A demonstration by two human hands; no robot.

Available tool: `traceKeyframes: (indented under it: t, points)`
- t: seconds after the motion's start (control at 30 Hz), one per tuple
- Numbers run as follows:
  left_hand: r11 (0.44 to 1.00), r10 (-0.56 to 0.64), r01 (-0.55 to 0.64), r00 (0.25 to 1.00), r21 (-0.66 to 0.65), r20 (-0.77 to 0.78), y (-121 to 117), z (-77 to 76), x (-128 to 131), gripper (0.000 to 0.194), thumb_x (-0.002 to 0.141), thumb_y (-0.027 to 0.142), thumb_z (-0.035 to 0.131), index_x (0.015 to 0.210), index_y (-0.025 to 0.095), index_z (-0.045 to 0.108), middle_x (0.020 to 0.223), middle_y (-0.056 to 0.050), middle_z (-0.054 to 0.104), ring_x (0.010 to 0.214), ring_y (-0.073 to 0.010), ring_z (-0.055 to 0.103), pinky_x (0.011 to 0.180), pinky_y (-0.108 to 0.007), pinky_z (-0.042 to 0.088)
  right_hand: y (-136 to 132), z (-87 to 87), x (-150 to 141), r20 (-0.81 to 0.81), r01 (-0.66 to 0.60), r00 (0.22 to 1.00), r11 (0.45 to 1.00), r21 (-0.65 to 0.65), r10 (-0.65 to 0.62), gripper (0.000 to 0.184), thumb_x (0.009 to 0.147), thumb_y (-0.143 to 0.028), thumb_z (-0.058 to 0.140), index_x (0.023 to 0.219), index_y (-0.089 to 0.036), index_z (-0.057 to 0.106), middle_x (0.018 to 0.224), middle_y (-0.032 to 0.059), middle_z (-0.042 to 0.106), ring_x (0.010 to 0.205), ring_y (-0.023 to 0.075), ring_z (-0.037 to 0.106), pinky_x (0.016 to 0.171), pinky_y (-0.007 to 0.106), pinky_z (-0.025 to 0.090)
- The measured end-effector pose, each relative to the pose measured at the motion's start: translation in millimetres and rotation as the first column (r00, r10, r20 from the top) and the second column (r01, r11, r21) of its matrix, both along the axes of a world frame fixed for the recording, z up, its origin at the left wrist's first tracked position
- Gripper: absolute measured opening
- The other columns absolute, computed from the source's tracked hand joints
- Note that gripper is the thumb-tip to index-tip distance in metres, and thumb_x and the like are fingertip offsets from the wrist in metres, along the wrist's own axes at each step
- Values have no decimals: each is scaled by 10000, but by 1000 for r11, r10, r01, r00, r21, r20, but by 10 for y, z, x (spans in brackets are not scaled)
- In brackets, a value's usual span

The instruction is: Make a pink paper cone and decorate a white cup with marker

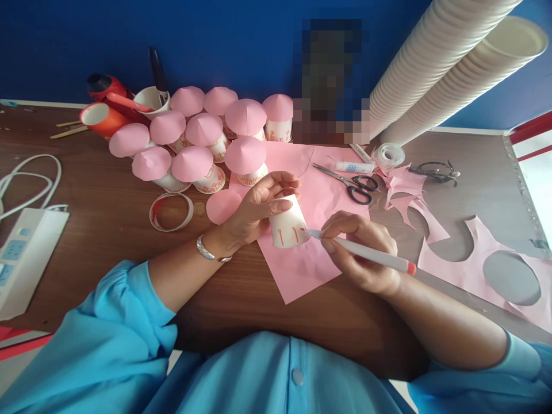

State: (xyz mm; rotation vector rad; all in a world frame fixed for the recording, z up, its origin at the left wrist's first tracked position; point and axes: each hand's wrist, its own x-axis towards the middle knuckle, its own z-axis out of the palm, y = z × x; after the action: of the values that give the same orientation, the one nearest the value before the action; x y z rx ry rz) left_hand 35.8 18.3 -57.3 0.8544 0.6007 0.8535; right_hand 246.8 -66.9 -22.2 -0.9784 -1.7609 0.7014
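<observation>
My left hand [259,210] grips a small white paper cup [285,215], turned upside down and tilted. Red stem-like lines topped with little loops are drawn near its rim. In my right hand [360,250] is a white felt-tip marker [371,255] with a red end, its tip touching the right side of the cup. Pink paper [287,282] lies beneath both hands. Behind the left hand stand several upturned cups with pink cone roofs [245,154], some with red flower drawings on their sides. A flat pink paper circle [222,206] rests beside my left wrist.
Scissors [360,187], a glue stick [351,167] and a tape roll [388,155] lie beyond my right hand. Pink offcuts [457,264] spread to the right. Tall cup stacks [435,57] lean at the back. A power strip [30,259] and a cardboard ring [171,211] are leftward.
</observation>
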Motion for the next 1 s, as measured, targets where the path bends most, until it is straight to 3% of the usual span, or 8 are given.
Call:
traceKeyframes:
  t: [0.2,0.63,0.8,1.0]
  points:
    - [999,-14,14,1000,38,-12,7,-36,-20,450,741,281,884,1131,254,661,1114,-45,624,1047,-199,614,837,-284,510,-9,-66,33,-82,43,996,999,-11,-44,120,932,-135,692,966,-249,670,790,10,707,676,175,669,598,320,534]
    - [994,-7,3,999,108,38,23,-67,-40,409,718,291,823,1091,245,660,1092,-33,553,1055,-199,595,971,-328,515,-3,-108,41,-88,-6,996,1000,7,6,170,919,-87,701,999,-235,675,823,7,702,718,168,676,622,303,535]
    - [999,11,-15,996,39,93,26,-19,-15,404,685,256,827,1059,233,677,1120,-35,539,1029,-180,569,964,-313,534,18,-118,40,-125,-6,992,1000,31,10,145,962,-139,698,1074,-230,684,852,20,706,730,178,674,639,323,547]
    - [989,-6,40,974,-145,225,25,112,-25,381,650,254,793,1012,223,680,1125,-36,569,958,-162,567,920,-312,536,37,-199,-12,-168,127,978,992,22,-121,206,1097,-320,552,1264,-259,657,1017,40,777,675,136,685,651,311,604]
